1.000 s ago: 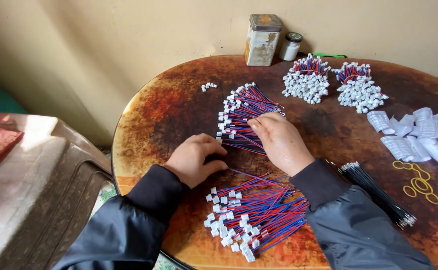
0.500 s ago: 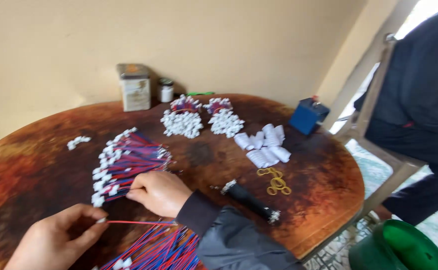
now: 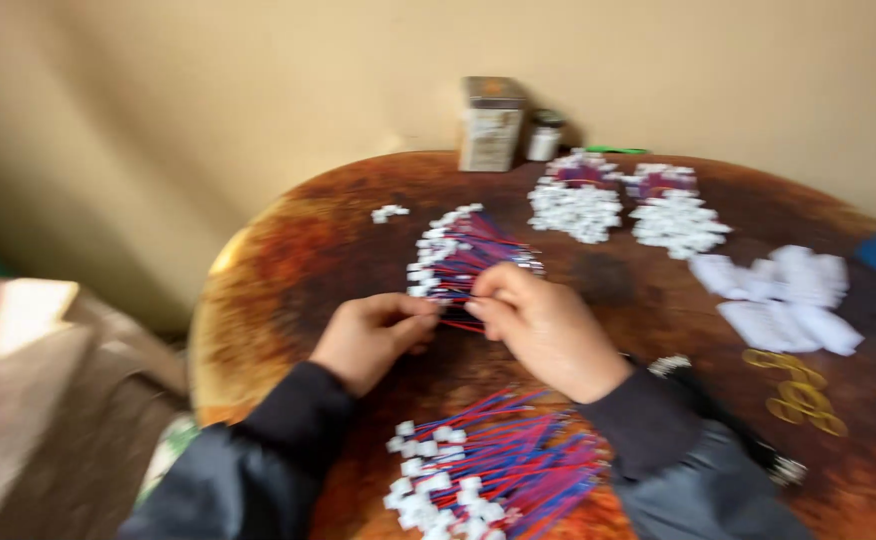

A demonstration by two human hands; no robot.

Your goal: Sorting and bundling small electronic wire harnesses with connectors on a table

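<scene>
Wire bunch point(image 3: 463, 255) at 12 o'clock gets pinched at its tails by both hands, left point(image 3: 373, 335) and right point(image 3: 548, 330), so plugs stay aligned. Loose pile point(image 3: 498, 475) is kept at 6.

Soft daylight, heavy motion blur

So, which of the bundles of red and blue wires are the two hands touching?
The fanned bundle at the table's middle: both the left hand and right hand meet at its near end. The other bundles lie apart.
</scene>
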